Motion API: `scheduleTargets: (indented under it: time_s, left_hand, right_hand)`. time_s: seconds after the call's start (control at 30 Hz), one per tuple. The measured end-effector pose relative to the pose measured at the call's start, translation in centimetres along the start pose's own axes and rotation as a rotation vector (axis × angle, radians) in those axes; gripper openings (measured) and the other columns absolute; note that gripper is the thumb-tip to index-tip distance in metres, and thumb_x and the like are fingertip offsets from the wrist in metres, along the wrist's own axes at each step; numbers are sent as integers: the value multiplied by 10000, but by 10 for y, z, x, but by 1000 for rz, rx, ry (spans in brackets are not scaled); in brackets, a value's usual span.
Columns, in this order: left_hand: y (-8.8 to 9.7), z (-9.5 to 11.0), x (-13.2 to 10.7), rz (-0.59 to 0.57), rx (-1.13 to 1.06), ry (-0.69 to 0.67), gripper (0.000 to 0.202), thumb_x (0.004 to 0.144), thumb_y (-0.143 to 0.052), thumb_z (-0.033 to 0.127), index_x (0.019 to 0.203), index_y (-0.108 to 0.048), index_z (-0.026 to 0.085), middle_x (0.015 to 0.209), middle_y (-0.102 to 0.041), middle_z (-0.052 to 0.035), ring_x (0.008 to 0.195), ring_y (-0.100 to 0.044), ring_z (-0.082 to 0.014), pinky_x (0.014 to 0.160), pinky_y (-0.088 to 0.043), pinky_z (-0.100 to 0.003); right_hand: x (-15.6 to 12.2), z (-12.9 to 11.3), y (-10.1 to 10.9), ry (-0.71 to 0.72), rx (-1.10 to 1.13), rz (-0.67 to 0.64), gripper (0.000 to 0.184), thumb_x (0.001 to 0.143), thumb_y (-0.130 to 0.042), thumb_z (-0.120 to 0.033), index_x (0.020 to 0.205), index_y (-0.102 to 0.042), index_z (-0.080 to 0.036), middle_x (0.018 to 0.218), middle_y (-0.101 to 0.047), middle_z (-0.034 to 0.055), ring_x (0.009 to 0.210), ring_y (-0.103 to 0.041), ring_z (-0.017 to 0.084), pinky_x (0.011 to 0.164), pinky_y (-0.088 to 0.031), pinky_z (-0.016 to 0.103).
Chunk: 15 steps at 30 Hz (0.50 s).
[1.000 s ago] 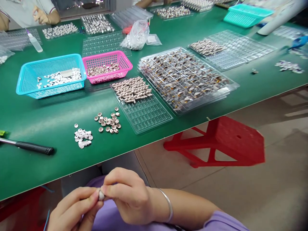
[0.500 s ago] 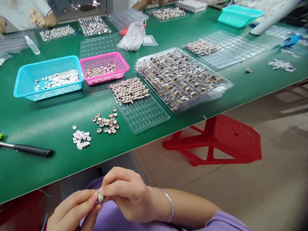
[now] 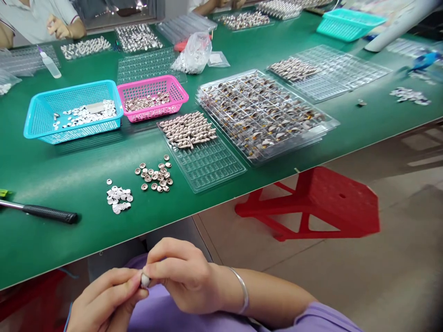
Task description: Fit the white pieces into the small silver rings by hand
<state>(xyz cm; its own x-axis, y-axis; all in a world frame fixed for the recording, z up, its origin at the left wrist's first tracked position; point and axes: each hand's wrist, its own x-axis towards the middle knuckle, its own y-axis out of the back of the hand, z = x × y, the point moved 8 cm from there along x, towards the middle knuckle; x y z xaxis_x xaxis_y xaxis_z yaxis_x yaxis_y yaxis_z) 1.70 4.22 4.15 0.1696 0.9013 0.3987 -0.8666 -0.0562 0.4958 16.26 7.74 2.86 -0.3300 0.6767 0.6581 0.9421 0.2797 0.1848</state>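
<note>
Below the table's front edge, over my lap, my left hand (image 3: 105,302) and my right hand (image 3: 183,276) pinch one small pale round part (image 3: 145,280) between their fingertips. A silver bangle (image 3: 242,289) circles my right wrist. On the green table (image 3: 69,240) in front lie a small heap of white discs (image 3: 118,199) and a cluster of brownish round caps (image 3: 155,175). A clear compartment tray (image 3: 204,152) to their right holds a pile of tan pieces at its far end.
A blue basket (image 3: 38,113) with white bits and a pink basket (image 3: 152,97) with brown caps stand further back. A large filled clear tray (image 3: 263,113) sits right of them. A black-handled tool (image 3: 48,213) lies at left. A red stool (image 3: 321,203) stands on the floor. Another person's hands (image 3: 60,25) show far left.
My hands stay together on the small part with only slight finger shifts. The view has wobbled a little.
</note>
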Motion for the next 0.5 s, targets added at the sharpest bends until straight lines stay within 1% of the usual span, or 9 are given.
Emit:
scheduleTargets:
  time_s: [0.13, 0.2, 0.27, 0.33, 0.4, 0.5]
  left_hand:
    - [-3, -8, 8, -46, -131, 17, 244, 834, -649, 31, 972, -729, 216, 746, -755, -2, 671, -736, -159, 581, -620, -210]
    - [-6, -14, 10, -61, -210, 44, 221, 843, -664, 63, 981, -720, 225, 672, -736, 14, 657, -729, -161, 579, -617, -217]
    - [-6, -19, 13, -40, -266, 83, 162, 838, -703, 122, 961, -710, 228, 645, -729, 19, 634, -720, -160, 577, -612, -215]
    - [-6, -24, 15, -26, -269, 128, 102, 817, -748, 197, 904, -698, 218, 649, -729, 11, 595, -708, -156, 557, -599, -205]
    - [-9, -25, 18, -93, -209, 146, 66, 830, -737, 248, 812, -688, 207, 651, -723, 1, 548, -688, -145, 523, -576, -191]
    - [-16, -17, 23, -249, -83, 72, 179, 903, -644, 271, 742, -683, 204, 643, -718, -6, 527, -677, -128, 519, -555, -171]
  right_hand:
    - [1, 4, -3, -63, 41, -47, 83, 944, -531, -139, 969, -610, -146, 834, -664, 78, 717, -626, 115, 674, -568, 203]
    - [1, 7, -4, -108, 94, -54, 70, 942, -545, -149, 936, -614, -142, 826, -663, 77, 711, -624, 112, 665, -565, 198]
    - [2, 9, -4, -142, 150, -54, 61, 927, -569, -144, 902, -624, -135, 816, -663, 77, 700, -624, 109, 653, -560, 193]
    - [3, 11, -4, -164, 187, -57, 60, 918, -588, -151, 879, -630, -131, 813, -664, 79, 693, -626, 108, 649, -560, 193]
    - [3, 13, -5, -191, 198, -73, 76, 921, -598, -178, 870, -629, -132, 815, -666, 78, 690, -629, 107, 647, -562, 194]
    - [1, 17, -7, -227, 194, -89, 109, 929, -601, -209, 860, -630, -131, 805, -667, 76, 686, -630, 109, 647, -564, 200]
